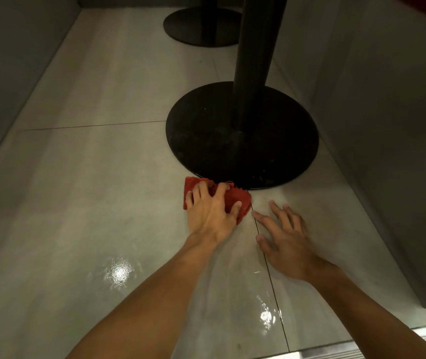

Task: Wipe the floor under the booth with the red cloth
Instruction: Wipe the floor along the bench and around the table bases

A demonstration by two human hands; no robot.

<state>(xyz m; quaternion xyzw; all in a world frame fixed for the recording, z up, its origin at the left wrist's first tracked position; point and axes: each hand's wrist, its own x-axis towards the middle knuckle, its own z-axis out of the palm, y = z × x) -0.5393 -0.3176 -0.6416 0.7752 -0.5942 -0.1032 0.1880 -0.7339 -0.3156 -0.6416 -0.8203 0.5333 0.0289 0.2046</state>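
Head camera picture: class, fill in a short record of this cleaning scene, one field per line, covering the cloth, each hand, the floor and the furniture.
cloth: red cloth, bunched, on the floor at the near rim of the table base
left hand: pressing on the cloth
right hand: flat on the floor, fingers spread, holding nothing
floor: pale tiles, glossy
furniture: round black table base with a post; second base farther back

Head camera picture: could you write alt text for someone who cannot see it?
A person's left hand presses a red cloth onto a glossy tiled floor, right against the round black table base. The right hand rests open on the floor beside it.
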